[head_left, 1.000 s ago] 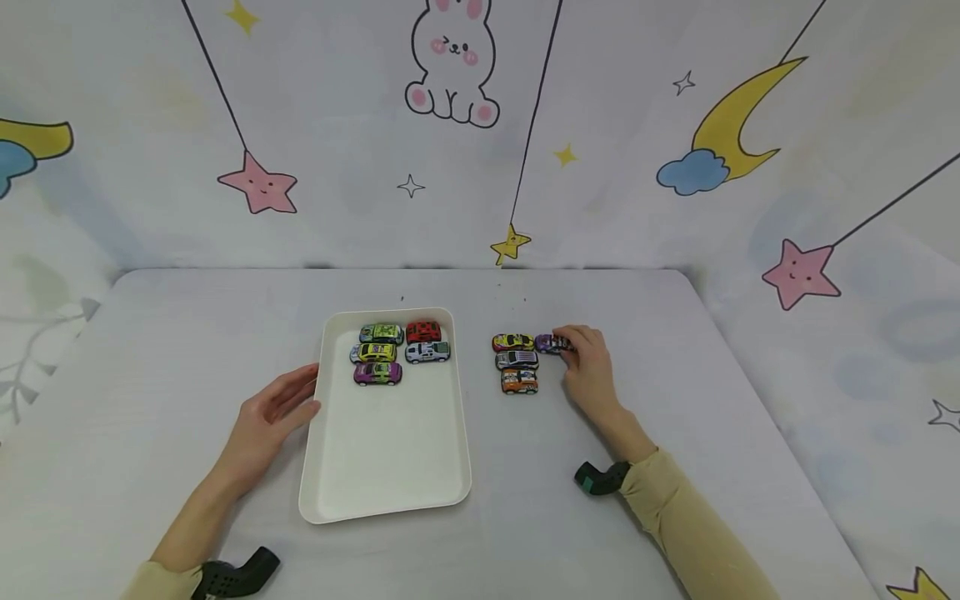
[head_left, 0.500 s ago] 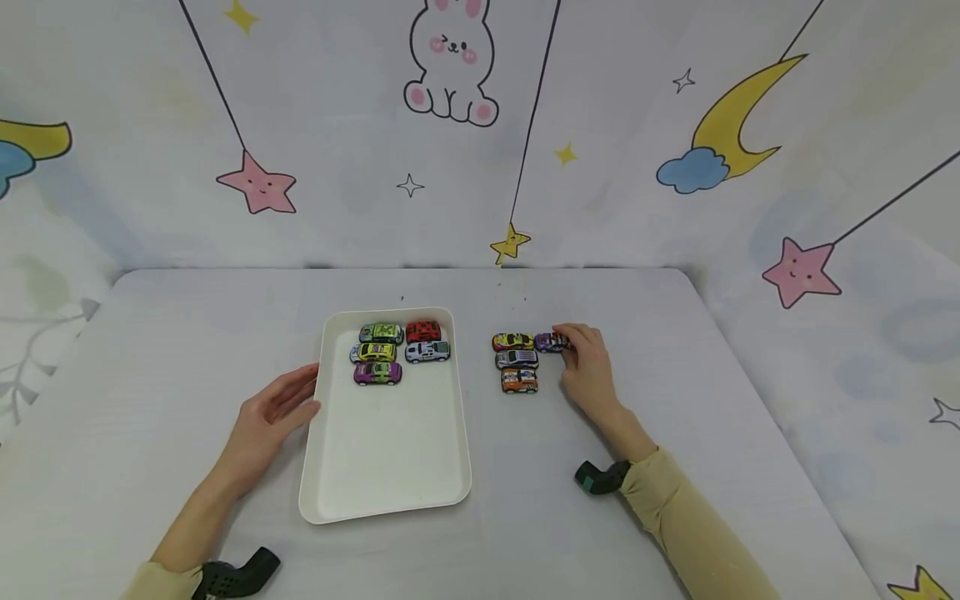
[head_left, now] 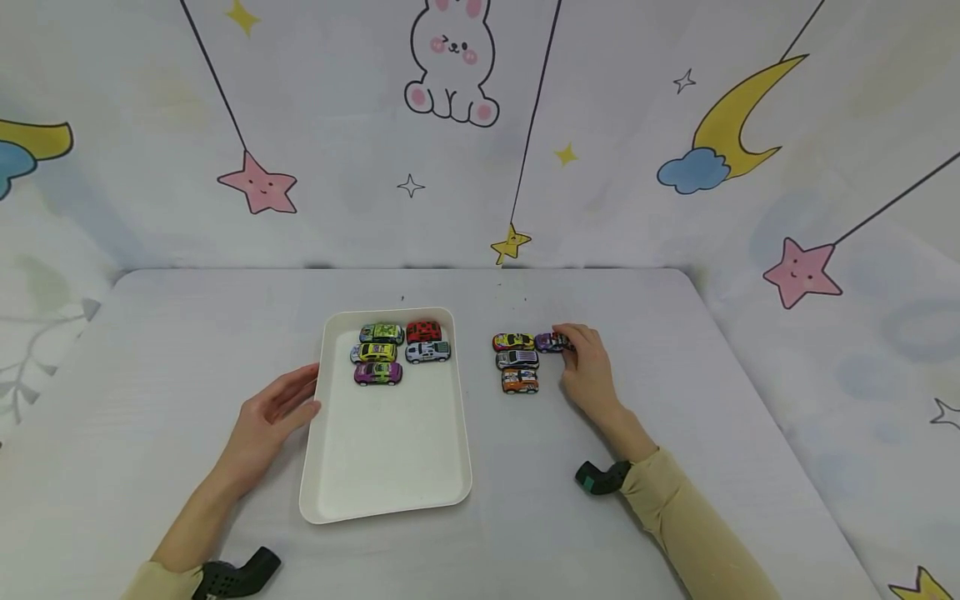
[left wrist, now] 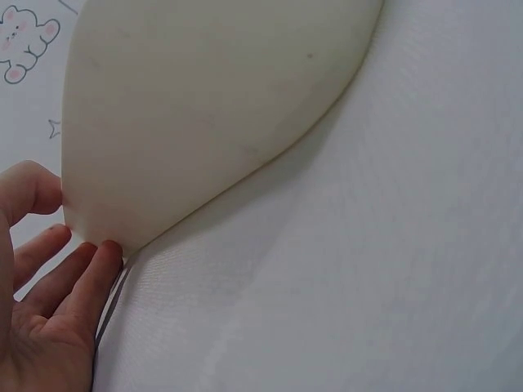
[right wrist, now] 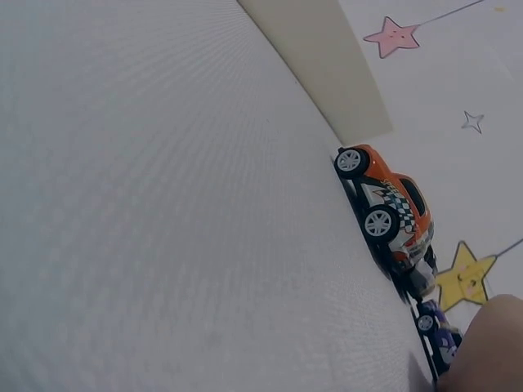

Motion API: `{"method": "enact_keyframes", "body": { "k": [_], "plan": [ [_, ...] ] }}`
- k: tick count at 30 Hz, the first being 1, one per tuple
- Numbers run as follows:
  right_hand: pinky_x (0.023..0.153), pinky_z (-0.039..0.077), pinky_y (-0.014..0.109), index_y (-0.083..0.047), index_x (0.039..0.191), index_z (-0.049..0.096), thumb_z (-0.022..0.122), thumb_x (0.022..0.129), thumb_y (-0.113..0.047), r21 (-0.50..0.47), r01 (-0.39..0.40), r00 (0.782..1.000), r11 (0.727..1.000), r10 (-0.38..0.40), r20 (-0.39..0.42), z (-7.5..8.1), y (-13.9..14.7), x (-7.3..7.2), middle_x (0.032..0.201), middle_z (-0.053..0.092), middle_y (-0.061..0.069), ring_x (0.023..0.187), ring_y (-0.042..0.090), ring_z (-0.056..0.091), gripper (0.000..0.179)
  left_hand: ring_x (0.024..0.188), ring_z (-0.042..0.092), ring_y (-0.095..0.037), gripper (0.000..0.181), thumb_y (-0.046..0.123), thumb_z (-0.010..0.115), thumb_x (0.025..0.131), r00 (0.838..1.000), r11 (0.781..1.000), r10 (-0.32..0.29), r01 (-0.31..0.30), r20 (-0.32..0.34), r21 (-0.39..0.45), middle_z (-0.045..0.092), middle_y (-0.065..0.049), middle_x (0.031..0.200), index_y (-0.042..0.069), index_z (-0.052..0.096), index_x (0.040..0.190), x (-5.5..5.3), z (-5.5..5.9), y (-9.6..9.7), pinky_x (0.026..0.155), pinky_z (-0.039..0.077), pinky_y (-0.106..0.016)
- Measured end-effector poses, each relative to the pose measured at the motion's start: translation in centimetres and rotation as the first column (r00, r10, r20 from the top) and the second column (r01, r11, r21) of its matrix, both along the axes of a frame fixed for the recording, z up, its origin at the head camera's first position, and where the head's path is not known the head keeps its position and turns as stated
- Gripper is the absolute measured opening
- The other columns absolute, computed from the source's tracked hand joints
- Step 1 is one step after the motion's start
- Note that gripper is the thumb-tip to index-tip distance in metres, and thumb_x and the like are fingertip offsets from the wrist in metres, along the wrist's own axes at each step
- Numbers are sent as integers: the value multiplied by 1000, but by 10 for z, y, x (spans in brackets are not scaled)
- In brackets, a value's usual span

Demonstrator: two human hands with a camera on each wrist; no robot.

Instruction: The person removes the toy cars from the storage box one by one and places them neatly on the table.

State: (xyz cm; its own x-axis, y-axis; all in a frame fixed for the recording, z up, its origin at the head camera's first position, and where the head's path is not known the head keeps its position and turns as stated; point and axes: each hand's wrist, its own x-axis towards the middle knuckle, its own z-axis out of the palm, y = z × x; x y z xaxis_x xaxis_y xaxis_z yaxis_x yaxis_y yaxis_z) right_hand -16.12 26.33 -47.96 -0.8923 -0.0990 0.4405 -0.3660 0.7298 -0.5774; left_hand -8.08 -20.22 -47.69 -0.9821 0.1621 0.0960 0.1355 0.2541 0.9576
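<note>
My right hand pinches the right end of a purple toy car on the white table, its fingers hiding that end. Left of it, a yellow toy car, a silver-grey one and an orange one stand in a short column. In the right wrist view the orange toy car shows side-on, and part of the hand covers the purple one. My left hand rests its fingertips against the left wall of a white tray; in the left wrist view its fingers touch the tray's outer side.
Inside the tray's far end stand several toy cars: a green one, a red one, a yellow one, a white one and a purple-green one. A patterned cloth backdrop rises behind the table.
</note>
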Motion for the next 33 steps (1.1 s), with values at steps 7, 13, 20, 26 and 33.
{"method": "enact_keyframes", "body": {
  "k": [7,13,20,26,33],
  "plan": [
    [106,45,49,3,125,63,53,84,19,-3,10,1000,1000,-10,10,-1,0,0,127,61,18,121,35,53,45,126,50,9,52,15,61,101,1000,1000,0,0,0,-3,45,-25,150,2,43,148,0,0,0,99,42,-5],
    [107,44,49,3,126,63,55,84,18,0,15,1000,1000,-15,21,1,-2,1,128,61,19,122,35,52,45,126,51,8,53,15,61,101,1000,1000,-1,1,-4,-4,45,-25,150,2,44,148,0,0,0,100,42,-5],
    [109,42,50,4,125,63,55,82,17,-1,16,1000,1000,-16,13,3,-1,2,128,60,20,123,36,51,46,126,51,7,52,14,62,100,1000,1000,-2,2,-6,7,46,-25,149,2,44,148,-1,0,0,100,42,-6],
    [110,41,50,4,126,62,57,77,18,-13,6,998,1000,-7,-57,2,0,2,132,58,20,125,36,49,51,126,51,7,52,14,61,101,1000,1000,-4,4,-2,11,45,-25,150,3,44,148,-1,-1,1,100,42,-6],
    [110,39,49,3,130,60,59,76,17,-17,-74,989,997,72,-132,17,-10,6,135,56,19,128,36,47,56,127,51,8,53,15,61,101,1000,1000,-5,5,3,8,45,-25,150,2,43,149,1,1,0,99,42,-5]
  ]
}}
